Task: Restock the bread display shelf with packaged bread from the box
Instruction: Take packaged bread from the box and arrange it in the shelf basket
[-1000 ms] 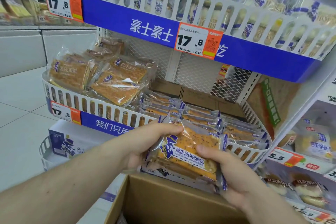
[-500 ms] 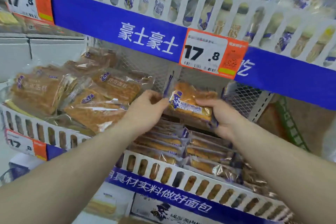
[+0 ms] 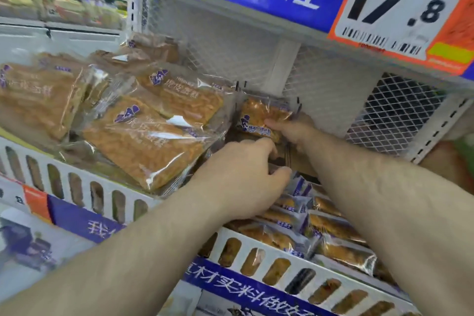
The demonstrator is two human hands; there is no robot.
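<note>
Large bread bags (image 3: 143,141) lie tilted at the shelf's left. Beside them the left hand (image 3: 241,177) hovers with fingers loosely curled, gripping nothing, over rows of small packs (image 3: 331,228) behind the slotted white rail (image 3: 259,249). The right hand (image 3: 295,128) pinches a bread packet (image 3: 259,115), long axis crosswise, label forward, against the mesh back panel (image 3: 400,110)

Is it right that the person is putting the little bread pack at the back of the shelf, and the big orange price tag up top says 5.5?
Not quite. The price tag says 17.8, not 5.5, as the head view shows. The rest holds: the right hand is setting the little bread pack at the back of the shelf.
</note>
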